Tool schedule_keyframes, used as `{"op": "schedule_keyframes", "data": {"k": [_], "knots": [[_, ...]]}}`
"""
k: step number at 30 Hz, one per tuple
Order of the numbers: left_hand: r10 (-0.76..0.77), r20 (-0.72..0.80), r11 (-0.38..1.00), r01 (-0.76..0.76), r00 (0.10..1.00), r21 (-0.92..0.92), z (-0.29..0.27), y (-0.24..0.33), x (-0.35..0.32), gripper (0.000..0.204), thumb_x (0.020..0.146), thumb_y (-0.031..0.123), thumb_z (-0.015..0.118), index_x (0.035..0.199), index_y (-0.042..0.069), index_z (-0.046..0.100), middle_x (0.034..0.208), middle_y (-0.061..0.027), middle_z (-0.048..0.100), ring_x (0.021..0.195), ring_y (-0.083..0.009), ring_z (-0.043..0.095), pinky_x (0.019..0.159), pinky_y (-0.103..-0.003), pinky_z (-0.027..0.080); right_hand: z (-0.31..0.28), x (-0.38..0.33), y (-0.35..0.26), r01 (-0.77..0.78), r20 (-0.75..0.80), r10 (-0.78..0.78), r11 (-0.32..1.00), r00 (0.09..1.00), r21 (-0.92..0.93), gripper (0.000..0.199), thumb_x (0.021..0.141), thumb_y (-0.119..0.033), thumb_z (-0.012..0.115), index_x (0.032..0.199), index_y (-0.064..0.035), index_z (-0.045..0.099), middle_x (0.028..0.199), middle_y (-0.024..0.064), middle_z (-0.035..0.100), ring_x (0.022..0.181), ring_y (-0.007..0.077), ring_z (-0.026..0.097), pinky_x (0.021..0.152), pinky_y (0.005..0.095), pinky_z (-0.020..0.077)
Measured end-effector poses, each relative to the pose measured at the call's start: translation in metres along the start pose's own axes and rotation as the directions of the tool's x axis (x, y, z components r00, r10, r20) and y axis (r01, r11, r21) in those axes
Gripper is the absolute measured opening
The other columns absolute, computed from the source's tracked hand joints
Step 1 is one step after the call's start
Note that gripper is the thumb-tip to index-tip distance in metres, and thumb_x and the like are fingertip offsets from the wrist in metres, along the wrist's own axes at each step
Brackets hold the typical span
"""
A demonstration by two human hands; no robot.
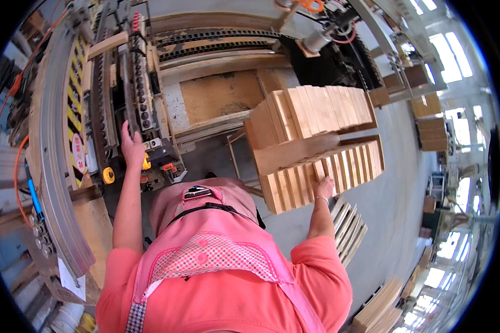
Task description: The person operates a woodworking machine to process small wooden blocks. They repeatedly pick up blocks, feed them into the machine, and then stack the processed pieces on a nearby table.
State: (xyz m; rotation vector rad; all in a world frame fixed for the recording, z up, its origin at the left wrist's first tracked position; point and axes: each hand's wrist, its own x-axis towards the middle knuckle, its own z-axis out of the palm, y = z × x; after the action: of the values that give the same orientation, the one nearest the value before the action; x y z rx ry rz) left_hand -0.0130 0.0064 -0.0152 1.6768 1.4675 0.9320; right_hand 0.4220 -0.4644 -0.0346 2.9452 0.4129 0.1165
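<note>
My left hand (131, 147) reaches to the near end of a machine rail (129, 83) lined with dark rollers. Its fingers are stretched out and slightly apart, with nothing seen in them. Over on the right, my right hand (324, 187) closes on the near end of a wooden board (319, 170) that stands in a row of similar boards. Its fingertips are partly hidden. This lower row (291, 186) and a taller row of boards (330, 111) behind it stand side by side on a wooden stand, with a gap between them.
Yellow knobs (108, 176) and a striped warning strip (76, 105) lie along the machine's left side. Chain tracks (216, 36) cross its far side. A slatted wooden pallet (347, 230) is on the floor at right, with stacked boards (379, 305) nearer.
</note>
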Motion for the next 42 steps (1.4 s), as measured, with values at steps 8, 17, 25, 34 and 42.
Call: {"op": "schedule_keyframes", "data": {"k": [8, 17, 25, 34, 42], "knots": [[-0.006, 0.017, 1.0, 0.006, 1.0, 0.029, 0.003, -0.002, -0.003, 0.05, 0.087, 0.009, 0.051, 0.135, 0.009, 0.035, 0.129, -0.0196, 0.047, 0.119, -0.0335, 0.047, 0.098, -0.038, 0.036, -0.034, -0.027, 0.002, 0.045, -0.049, -0.042, 0.997, 0.998, 0.067, 0.043, 0.069, -0.018, 0.072, 0.103, -0.0041, 0.05, 0.098, 0.0158, 0.057, 0.096, 0.0337, 0.056, 0.083, 0.0421, 0.0467], [0.003, -0.033, 1.0, -0.002, 0.999, 0.023, 0.004, 0.009, -0.008, 0.048, 0.085, 0.005, 0.052, 0.13, 0.003, 0.038, 0.125, -0.0209, 0.048, 0.117, -0.0365, 0.046, 0.097, -0.04, 0.037, -0.167, -0.037, -0.143, 0.693, -0.419, -0.555, 0.614, 0.719, 0.378, 0.05, 0.067, -0.014, 0.077, 0.111, -0.0025, 0.056, 0.099, 0.0169, 0.061, 0.091, 0.0341, 0.059, 0.079, 0.0416, 0.048], [0.089, -0.046, 0.994, -0.085, 0.995, 0.073, 0.003, 0.005, -0.009, 0.049, 0.085, 0.007, 0.051, 0.132, 0.005, 0.036, 0.126, -0.0212, 0.047, 0.115, -0.0377, 0.046, 0.097, -0.041, 0.037, -0.239, 0.005, -0.454, 0.956, -0.461, -0.878, -0.013, 0.129, 0.293, 0.044, 0.064, -0.008, 0.068, 0.106, -0.0038, 0.054, 0.092, 0.0151, 0.056, 0.092, 0.0348, 0.054, 0.078, 0.0422, 0.0471], [0.007, -0.038, 1.0, -0.006, 0.999, 0.007, -0.008, 0.02, -0.01, 0.05, 0.081, 0.005, 0.052, 0.129, 0.002, 0.04, 0.124, -0.0218, 0.048, 0.114, -0.0389, 0.046, 0.098, -0.042, 0.036, -0.271, 0.013, -0.762, 0.979, -0.44, -0.882, -0.2, -0.167, 0.029, 0.028, 0.07, -0.019, 0.066, 0.093, -0.0026, 0.061, 0.089, 0.0152, 0.059, 0.09, 0.0336, 0.058, 0.077, 0.0398, 0.0497], [-0.099, 0.0, 0.995, 0.099, 0.995, 0.03, -0.007, 0.026, -0.01, 0.05, 0.081, 0.005, 0.053, 0.129, 0.004, 0.04, 0.126, -0.0219, 0.047, 0.114, -0.0397, 0.045, 0.098, -0.043, 0.036, -0.251, 0.006, -0.858, 0.968, -0.229, -0.955, -0.219, -0.187, 0.122, 0.038, 0.071, -0.04, 0.066, 0.085, -0.0053, 0.067, 0.081, 0.0163, 0.066, 0.083, 0.0312, 0.064, 0.076, 0.0399, 0.0507]]}}
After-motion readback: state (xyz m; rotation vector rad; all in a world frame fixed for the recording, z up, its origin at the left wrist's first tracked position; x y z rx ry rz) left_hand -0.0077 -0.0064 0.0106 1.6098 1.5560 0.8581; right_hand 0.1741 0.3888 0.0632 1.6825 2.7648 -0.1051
